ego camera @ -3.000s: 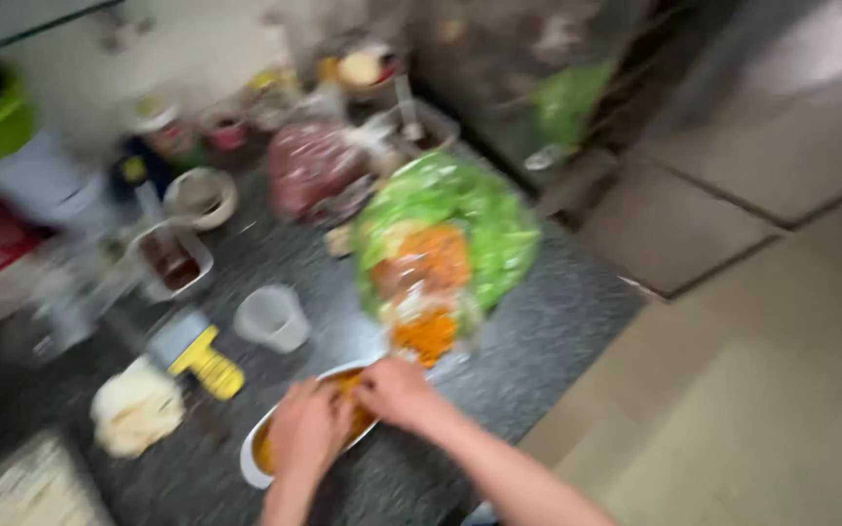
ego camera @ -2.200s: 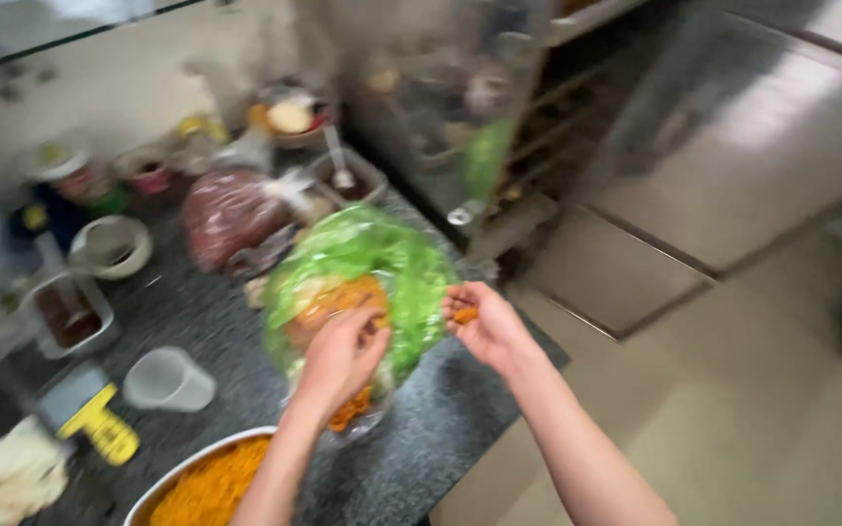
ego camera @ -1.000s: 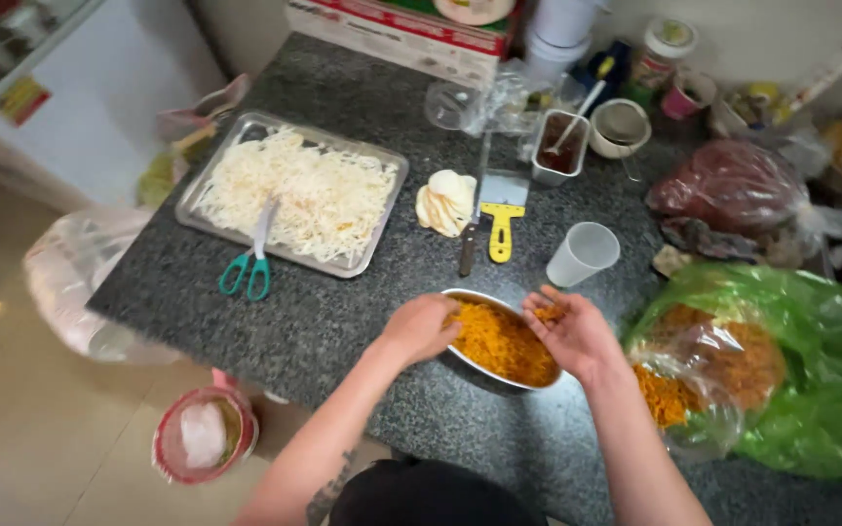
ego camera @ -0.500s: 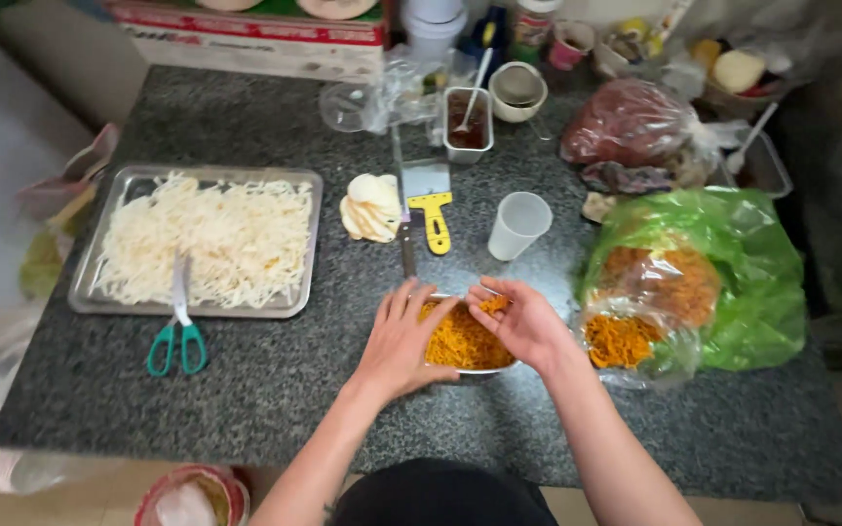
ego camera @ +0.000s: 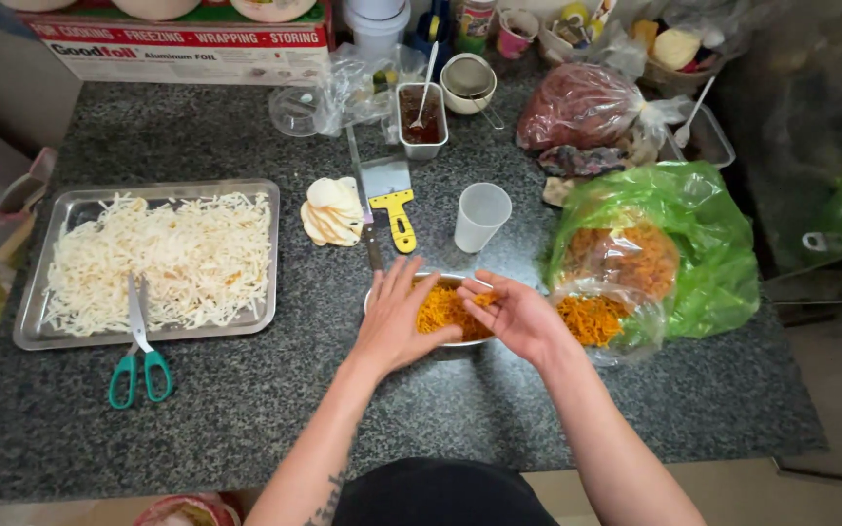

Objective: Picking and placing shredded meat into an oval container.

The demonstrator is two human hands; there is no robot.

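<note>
A small metal bowl (ego camera: 437, 281) of orange shredded food (ego camera: 443, 312) sits on the dark speckled counter (ego camera: 246, 390) in front of me. My left hand (ego camera: 397, 321) lies flat over the bowl's left side, fingers spread. My right hand (ego camera: 516, 314) hovers over its right side, fingers apart, touching the shreds; I cannot tell if it holds any. Just right of the bowl lies a clear bag of the same orange shreds (ego camera: 606, 292) inside an open green plastic bag (ego camera: 704, 253).
A metal tray (ego camera: 29, 331) of white shredded strips holds green-handled scissors (ego camera: 138, 360) at left. Behind the bowl are a yellow-handled scraper (ego camera: 394, 200), a knife, a plastic cup (ego camera: 480, 216), a pile of pale crackers (ego camera: 331, 209), a sauce container, bowls and a red-filled bag (ego camera: 582, 112).
The view has steadied and drawn closer over the counter. Both hands stay at the bowl of orange shreds, the left now spread flatter across its rim.
</note>
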